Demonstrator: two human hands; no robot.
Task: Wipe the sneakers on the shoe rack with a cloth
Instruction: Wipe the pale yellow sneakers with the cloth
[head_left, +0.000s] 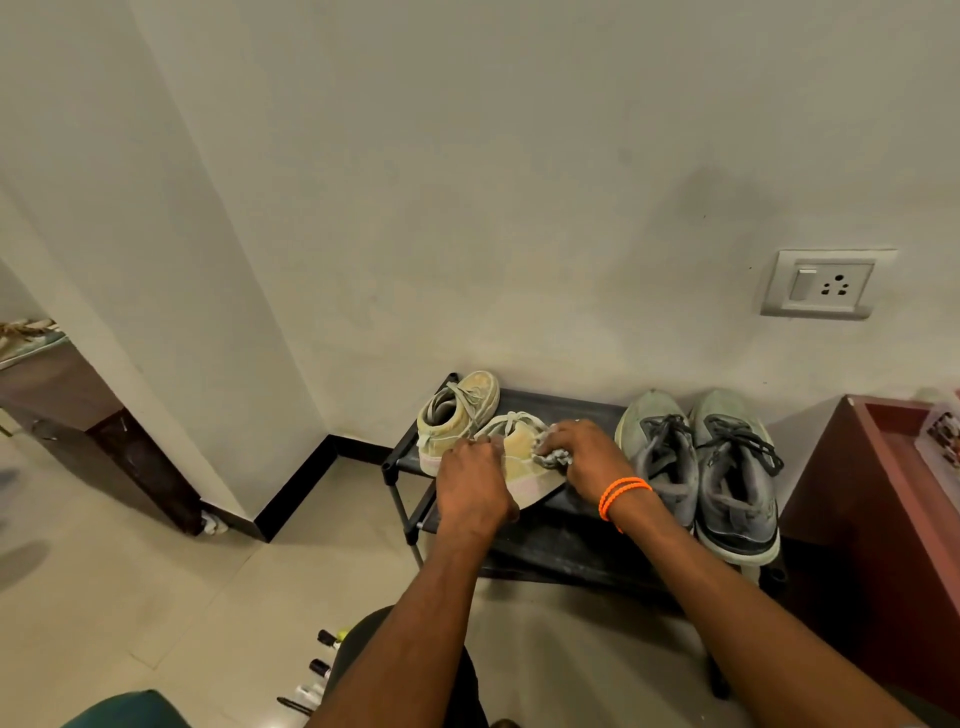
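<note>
A black shoe rack (550, 540) stands against the wall. On its top shelf, my left hand (475, 491) grips a tan sneaker (522, 457) tipped on its side, sole edge toward me. My right hand (584, 457), with orange bands on the wrist, holds a crumpled grey cloth (553, 457) against the sneaker's upper. The second tan sneaker (457, 413) stands upright behind it at the shelf's left end. A pair of grey sneakers (701, 467) with dark laces sits at the right end.
A reddish-brown cabinet (862, 499) stands right of the rack. A wall socket (826, 283) is above it. A dark wooden unit (93, 431) stands at the left past the wall corner. Small bottles (324, 660) lie on the tiled floor by my knee.
</note>
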